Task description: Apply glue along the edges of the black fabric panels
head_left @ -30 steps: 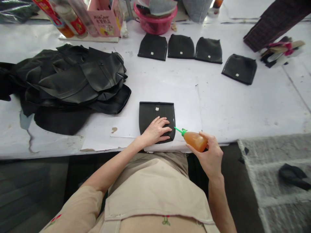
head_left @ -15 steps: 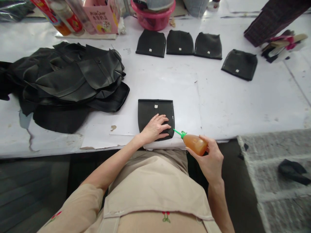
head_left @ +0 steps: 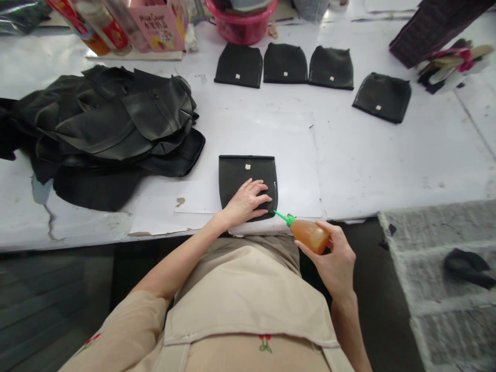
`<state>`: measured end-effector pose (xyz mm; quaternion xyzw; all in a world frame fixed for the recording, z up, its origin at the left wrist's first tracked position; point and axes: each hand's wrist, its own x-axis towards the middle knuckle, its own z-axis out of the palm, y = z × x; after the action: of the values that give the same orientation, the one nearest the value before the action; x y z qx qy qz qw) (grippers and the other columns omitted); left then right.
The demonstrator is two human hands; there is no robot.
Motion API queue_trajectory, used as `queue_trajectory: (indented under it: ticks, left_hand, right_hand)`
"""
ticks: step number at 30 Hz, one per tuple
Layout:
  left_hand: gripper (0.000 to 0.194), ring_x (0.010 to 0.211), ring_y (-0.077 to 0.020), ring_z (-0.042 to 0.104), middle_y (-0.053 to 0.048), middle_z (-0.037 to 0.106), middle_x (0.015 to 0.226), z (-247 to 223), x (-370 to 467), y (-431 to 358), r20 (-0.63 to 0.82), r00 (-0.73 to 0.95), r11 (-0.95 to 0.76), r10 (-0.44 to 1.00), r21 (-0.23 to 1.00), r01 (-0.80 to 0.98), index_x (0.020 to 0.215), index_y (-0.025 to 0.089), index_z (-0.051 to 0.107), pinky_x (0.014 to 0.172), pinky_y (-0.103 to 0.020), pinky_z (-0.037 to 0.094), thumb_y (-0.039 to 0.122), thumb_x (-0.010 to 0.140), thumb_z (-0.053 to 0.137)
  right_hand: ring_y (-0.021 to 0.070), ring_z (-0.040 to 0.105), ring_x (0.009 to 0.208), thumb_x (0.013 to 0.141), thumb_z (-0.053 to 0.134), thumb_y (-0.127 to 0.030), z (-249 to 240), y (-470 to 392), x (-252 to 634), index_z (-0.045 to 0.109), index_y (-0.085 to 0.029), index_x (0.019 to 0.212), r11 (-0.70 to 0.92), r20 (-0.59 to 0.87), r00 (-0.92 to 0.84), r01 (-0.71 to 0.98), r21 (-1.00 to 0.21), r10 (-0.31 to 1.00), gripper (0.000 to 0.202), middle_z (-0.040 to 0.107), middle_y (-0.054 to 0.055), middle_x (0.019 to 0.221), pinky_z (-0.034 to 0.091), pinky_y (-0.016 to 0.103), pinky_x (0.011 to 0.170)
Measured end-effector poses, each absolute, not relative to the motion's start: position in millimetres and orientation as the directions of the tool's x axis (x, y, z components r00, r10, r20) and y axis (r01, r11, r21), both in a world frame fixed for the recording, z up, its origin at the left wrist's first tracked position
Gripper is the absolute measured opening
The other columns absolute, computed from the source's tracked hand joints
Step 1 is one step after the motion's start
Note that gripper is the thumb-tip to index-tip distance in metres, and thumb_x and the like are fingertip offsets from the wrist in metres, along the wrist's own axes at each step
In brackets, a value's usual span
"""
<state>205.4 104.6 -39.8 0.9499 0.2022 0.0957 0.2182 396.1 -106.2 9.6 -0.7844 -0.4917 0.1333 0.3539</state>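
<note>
A black leather-like piece with a small white sticker lies flat near the table's front edge. My left hand rests on it with fingers spread, pressing on its lower right part. In my right hand is a squeeze bottle of amber liquid, tilted so that its thin green nozzle points at the piece's lower right corner. The nozzle tip is at the edge there; whether it touches, I cannot tell. A shiny line runs along the piece's right edge.
A heap of black pieces covers the left of the white table. Several similar black pieces lie along the back. Behind them stand a pink basin and a pink box. Grey fabric is at the right.
The nozzle has moved down along the piece's right edge to its lower corner, as my right hand shifted slightly down and left. My left hand stays on the piece. The view has tilted slightly.
</note>
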Motion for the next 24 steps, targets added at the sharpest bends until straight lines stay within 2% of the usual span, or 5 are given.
queue_trajectory:
  ticks: [7, 14, 17, 24]
  left_hand:
    - [0.029, 0.138, -0.0306, 0.046, -0.012, 0.058, 0.133, -41.5, 204.7, 105.1, 0.101, 0.9, -0.823, 0.425, 0.457, 0.337, 0.115, 0.021, 0.067, 0.119, -0.055, 0.031, 0.034, 0.089, 0.066]
    - [0.029, 0.139, -0.029, 0.044, -0.011, 0.056, 0.134, -40.6, 202.6, 106.9, 0.098, 0.9, -0.806, 0.425, 0.494, 0.327, 0.117, 0.023, 0.066, 0.119, -0.057, 0.03, 0.032, 0.09, 0.065]
    - [0.028, 0.139, -0.0289, 0.044, -0.011, 0.056, 0.134, -39.3, 202.3, 107.4, 0.093, 0.902, -0.804, 0.421, 0.5, 0.323, 0.118, 0.023, 0.066, 0.119, -0.056, 0.03, 0.031, 0.091, 0.063]
    - [0.027, 0.138, -0.0287, 0.045, -0.011, 0.057, 0.134, -37.7, 203.7, 107.3, 0.089, 0.902, -0.812, 0.423, 0.479, 0.334, 0.117, 0.023, 0.067, 0.118, -0.054, 0.032, 0.032, 0.091, 0.064]
  right_hand:
    - [0.0247, 0.067, 0.097, 0.07, 0.085, -0.046, -0.7, -112.6, 404.8, 0.06, -0.025, 0.119, -0.299, 0.03, 0.531, 0.521, -0.799, 0.847, 0.059, 0.065, 0.006, 0.113, 0.06, 0.041, 0.084]
    - [0.0256, 0.068, 0.103, 0.063, 0.09, -0.038, -29.5, -105.7, 416.0, 0.06, -0.024, 0.118, -0.207, 0.007, 0.535, 0.339, -0.917, 0.845, 0.064, 0.064, 0.007, 0.116, 0.061, 0.043, 0.089]
    - [0.0254, 0.068, 0.103, 0.063, 0.091, -0.036, -34.6, -102.7, 419.1, 0.06, -0.023, 0.119, -0.182, 0.015, 0.511, 0.334, -0.925, 0.859, 0.065, 0.064, 0.007, 0.116, 0.06, 0.043, 0.091]
    - [0.0236, 0.066, 0.102, 0.065, 0.09, -0.036, -27.3, -105.8, 431.6, 0.061, -0.024, 0.117, -0.151, 0.074, 0.44, 0.456, -0.877, 0.895, 0.06, 0.064, 0.006, 0.112, 0.061, 0.037, 0.084]
